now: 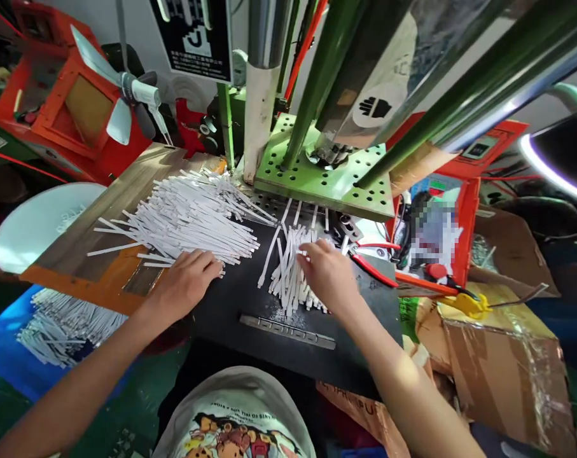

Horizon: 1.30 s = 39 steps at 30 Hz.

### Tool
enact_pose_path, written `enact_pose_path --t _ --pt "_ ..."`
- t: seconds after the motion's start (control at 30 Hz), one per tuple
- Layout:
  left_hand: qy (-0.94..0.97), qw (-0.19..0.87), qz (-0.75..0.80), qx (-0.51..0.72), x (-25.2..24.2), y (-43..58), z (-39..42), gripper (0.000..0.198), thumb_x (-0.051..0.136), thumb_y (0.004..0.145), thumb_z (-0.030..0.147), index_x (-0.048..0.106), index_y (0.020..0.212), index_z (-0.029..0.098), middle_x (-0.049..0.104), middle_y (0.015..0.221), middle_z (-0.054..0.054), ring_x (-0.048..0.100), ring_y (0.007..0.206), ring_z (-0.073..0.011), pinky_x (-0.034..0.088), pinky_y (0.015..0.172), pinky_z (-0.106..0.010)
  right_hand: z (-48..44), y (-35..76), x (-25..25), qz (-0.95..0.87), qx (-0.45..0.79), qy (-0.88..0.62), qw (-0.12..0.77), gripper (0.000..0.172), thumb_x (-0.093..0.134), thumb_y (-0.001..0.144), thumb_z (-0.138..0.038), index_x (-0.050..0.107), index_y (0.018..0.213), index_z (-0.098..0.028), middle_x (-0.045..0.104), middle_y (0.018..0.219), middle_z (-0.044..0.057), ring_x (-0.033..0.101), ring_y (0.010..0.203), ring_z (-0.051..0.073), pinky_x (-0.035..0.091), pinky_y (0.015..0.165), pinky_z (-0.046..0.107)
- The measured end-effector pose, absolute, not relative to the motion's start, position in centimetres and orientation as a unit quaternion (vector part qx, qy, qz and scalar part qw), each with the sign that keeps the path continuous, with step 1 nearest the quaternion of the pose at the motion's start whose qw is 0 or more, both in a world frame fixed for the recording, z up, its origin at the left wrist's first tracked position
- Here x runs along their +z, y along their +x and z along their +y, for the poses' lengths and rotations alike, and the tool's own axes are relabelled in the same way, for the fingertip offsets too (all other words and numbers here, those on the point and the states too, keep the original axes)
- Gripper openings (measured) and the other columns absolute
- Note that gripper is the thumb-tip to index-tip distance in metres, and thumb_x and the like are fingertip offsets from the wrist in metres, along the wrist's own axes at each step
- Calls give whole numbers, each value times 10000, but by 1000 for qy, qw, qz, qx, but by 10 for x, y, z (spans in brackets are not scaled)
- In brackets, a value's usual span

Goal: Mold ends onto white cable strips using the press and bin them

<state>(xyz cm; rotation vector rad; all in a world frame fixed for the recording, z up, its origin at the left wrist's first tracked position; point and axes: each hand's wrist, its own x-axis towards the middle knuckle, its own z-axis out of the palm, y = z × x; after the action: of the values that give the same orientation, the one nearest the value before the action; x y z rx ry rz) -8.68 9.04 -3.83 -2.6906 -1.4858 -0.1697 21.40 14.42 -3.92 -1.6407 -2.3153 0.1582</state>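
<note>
A large heap of thin white strips (187, 216), some with small block-like ends, lies across the wooden board and the black work surface. My left hand (186, 283) rests at the heap's near edge, fingers curled together, with a small white end showing at the fingertips. To the right, a smaller pile of white strips (288, 273) lies on the black surface. Over its right side is my right hand (329, 273), thumb and fingers pinched on what looks like a white strip, mostly hidden. In front of this pile lies a slotted metal bar (288, 332).
A green perforated press plate (317, 184) hangs just beyond the piles. Red-handled pliers (374, 270) lie right of my right hand. Yellow-handled cutters (474, 305) rest by a red bin (469, 235). More strips fill a blue bag (11, 331) at lower left, near a white basin (25, 222).
</note>
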Motion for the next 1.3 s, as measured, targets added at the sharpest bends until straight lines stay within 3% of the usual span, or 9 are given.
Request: enact_pose_path --t 0.13,0.3,0.43,0.53,0.67,0.77,1.0,1.3 --pt "-892 56 -440 -88 -50 -92 103 185 425 994 129 588 921 176 632 940 -66 583 903 -228 393 785 -367 191 143 -34 -870 132 -471 68 205 522 970 -207 714 919 -156 677 962 104 640 860 201 431 716 271" --pt "-848 -43 -455 -268 -35 -85 109 197 400 1000 158 590 952 176 660 869 -33 622 813 -161 473 752 -288 204 111 -30 -870 141 -472 35 145 589 887 -115 690 990 -128 698 957 121 650 857 236 422 701 283" --pt "-753 -229 -481 -386 -17 -78 100 226 452 1006 221 652 1112 218 677 902 -15 629 714 -118 537 710 -261 160 149 -18 -886 87 -454 42 203 524 849 -7 658 956 -116 659 926 125 620 850 240 398 690 299" --pt "-658 -370 -487 -438 -21 -65 85 234 563 977 282 655 1190 248 706 918 -10 669 722 -126 583 712 -273 108 193 -17 -866 118 -467 132 180 500 930 -70 657 930 -156 635 834 70 595 745 195 397 639 287" --pt "-713 -306 -450 -443 -47 -34 59 112 669 907 183 722 999 219 706 931 -15 677 814 -128 557 709 -226 40 233 -38 -776 246 -503 289 117 538 977 -154 643 957 -200 694 870 26 658 779 148 491 691 244" --pt "-783 -268 -367 -425 -66 -8 45 172 635 916 94 676 1054 190 707 943 -18 663 857 -122 535 802 -253 8 237 -58 -742 271 -507 345 108 562 962 -140 639 980 -214 721 997 45 684 915 164 543 801 274" --pt "-837 -230 -336 -366 -78 17 38 72 617 937 123 618 994 167 705 932 -31 657 872 -152 482 790 -309 -3 228 -66 -775 215 -484 346 141 581 936 -95 618 1030 -193 705 1033 91 667 941 198 561 816 344" --pt "-885 -140 -323 -303 -61 11 37 124 500 963 97 619 975 125 706 929 -54 666 878 -172 443 749 -341 1 230 -74 -801 196 -435 361 224 586 884 -12 607 1042 -169 688 988 105 649 926 210 557 809 347"
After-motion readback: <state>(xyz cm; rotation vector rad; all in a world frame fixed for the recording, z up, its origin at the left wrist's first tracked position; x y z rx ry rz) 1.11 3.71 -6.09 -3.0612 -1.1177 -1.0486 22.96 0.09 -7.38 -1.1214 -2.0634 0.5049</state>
